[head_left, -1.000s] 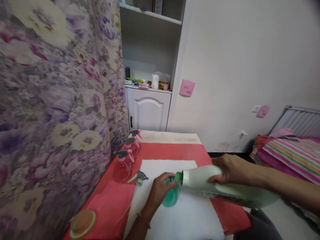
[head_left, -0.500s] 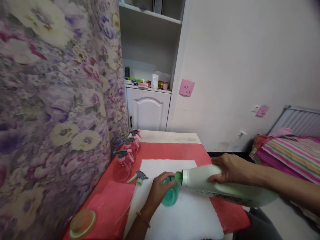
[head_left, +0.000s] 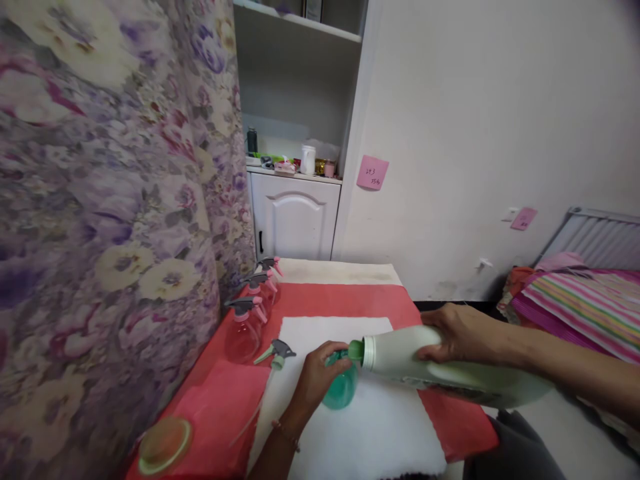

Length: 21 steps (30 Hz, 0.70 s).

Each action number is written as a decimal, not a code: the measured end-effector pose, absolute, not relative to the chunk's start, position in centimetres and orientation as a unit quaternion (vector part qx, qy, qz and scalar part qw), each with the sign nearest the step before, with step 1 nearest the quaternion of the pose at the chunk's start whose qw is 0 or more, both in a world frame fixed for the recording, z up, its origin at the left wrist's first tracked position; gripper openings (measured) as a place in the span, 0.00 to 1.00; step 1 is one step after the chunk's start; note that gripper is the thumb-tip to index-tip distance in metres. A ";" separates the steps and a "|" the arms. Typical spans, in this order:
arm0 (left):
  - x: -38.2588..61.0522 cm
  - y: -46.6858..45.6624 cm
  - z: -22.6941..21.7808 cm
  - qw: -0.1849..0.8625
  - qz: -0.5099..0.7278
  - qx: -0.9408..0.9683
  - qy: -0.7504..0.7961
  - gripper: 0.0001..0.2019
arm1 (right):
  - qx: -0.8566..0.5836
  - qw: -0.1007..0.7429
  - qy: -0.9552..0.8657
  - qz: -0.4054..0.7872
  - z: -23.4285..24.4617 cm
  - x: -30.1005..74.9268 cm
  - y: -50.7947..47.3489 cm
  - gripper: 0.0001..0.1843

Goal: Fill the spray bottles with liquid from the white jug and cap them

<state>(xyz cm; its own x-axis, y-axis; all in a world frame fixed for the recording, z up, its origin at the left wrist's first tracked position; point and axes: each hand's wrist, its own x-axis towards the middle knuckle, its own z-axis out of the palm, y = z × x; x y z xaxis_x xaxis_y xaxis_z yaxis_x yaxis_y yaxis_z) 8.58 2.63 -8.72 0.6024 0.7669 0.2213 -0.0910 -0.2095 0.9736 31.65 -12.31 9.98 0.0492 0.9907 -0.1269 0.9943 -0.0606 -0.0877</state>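
My left hand (head_left: 323, 373) is wrapped round the top of a clear green spray bottle (head_left: 341, 391) that stands on a white cloth (head_left: 380, 427). With my right hand (head_left: 453, 333) I grip a large pale green jug (head_left: 395, 350), tilted almost flat. Its green spout (head_left: 356, 350) sits at the mouth of the spray bottle; my left fingers partly hide where they meet. A grey and green spray head (head_left: 279, 352) with a thin tube lies on the cloth's left edge. Left of it, several pink spray bottles (head_left: 243, 333) stand in a row.
A red cover (head_left: 210, 400) lies over the table under the white cloth. Near its front left corner rests a round green-rimmed lid (head_left: 166, 445). A flowered curtain (head_left: 110, 233) hangs close along the left. Beyond the table stands a white cabinet (head_left: 299, 217); a bed (head_left: 585, 300) is at right.
The view has shifted very slightly. Both hands keep their hold, and the jug stays tilted at the spray bottle's mouth.
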 end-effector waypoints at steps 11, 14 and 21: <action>8.6 2.6 -8.6 0.579 0.367 0.684 0.248 0.11 | 0.725 0.002 0.685 -0.069 9.7 31.9 -12.3 0.24; 8.6 2.6 -8.6 0.576 0.368 0.687 0.246 0.11 | 0.728 0.005 0.682 -0.069 9.6 32.0 -12.3 0.23; 8.6 2.8 -8.9 0.575 0.369 0.689 0.242 0.11 | 0.728 0.002 0.683 -0.067 9.6 32.0 -12.2 0.22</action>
<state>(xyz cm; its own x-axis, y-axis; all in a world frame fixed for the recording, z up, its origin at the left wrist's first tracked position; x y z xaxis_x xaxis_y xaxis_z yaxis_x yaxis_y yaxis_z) 8.58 2.77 -8.87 0.6110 0.7575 0.2298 -0.0911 -0.2211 0.9710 32.01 -12.16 9.60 0.0593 0.9932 -0.0998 0.9937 -0.0683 -0.0894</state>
